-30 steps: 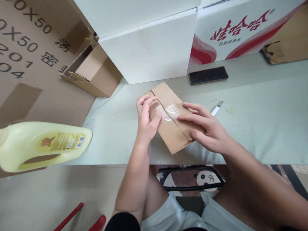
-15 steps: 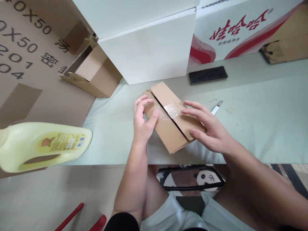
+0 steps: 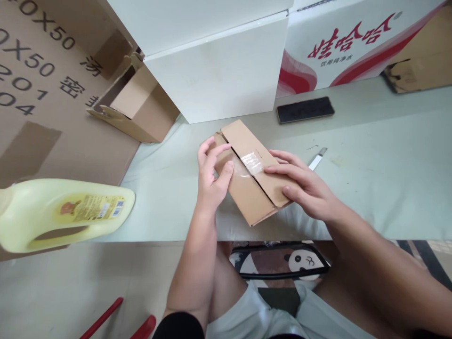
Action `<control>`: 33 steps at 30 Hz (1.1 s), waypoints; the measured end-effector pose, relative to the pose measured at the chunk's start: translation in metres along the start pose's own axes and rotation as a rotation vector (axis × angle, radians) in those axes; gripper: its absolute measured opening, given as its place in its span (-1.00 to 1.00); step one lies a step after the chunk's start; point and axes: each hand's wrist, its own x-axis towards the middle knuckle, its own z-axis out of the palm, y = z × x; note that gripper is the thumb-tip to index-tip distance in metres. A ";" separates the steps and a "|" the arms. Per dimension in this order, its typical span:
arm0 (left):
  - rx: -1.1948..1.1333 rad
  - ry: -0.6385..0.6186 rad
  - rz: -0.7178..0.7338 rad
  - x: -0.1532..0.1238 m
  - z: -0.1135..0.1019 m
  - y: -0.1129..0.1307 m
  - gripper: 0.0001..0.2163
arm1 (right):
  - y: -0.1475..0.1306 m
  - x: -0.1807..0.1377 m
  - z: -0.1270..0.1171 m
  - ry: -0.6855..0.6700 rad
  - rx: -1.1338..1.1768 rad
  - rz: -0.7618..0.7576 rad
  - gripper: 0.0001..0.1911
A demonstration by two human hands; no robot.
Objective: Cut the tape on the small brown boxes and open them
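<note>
On the table (image 3: 370, 188), a phone (image 3: 305, 109) lies behind the box (image 3: 250, 197) (blade (image 3: 318, 159) right).

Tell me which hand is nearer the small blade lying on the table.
Right. The right hand rests on the cardboard box right beside the blade; the left hand is on the box's opposite side.

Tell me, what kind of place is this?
Probably a home packing corner. A big flattened cardboard carton and a red-and-white printed carton crowd the pale green table, and a small taped cardboard box lies on it beside a utility blade.
</note>
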 end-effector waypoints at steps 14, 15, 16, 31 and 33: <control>-0.019 -0.061 0.011 0.000 0.000 -0.001 -0.57 | 0.003 -0.002 0.005 0.059 0.158 0.148 -0.55; -0.030 -0.052 0.002 0.000 0.000 -0.002 -0.58 | 0.005 -0.002 0.006 0.088 0.261 0.205 -0.47; -0.041 -0.042 -0.010 0.000 0.000 -0.003 -0.58 | 0.006 -0.001 0.007 0.119 0.359 0.272 -0.40; -0.165 0.171 -0.186 0.004 -0.010 -0.039 -0.64 | 0.013 0.009 0.008 -0.035 0.383 0.962 -0.37; -0.146 0.171 -0.181 0.003 -0.009 -0.038 -0.59 | 0.017 0.007 0.007 0.015 0.425 0.873 -0.38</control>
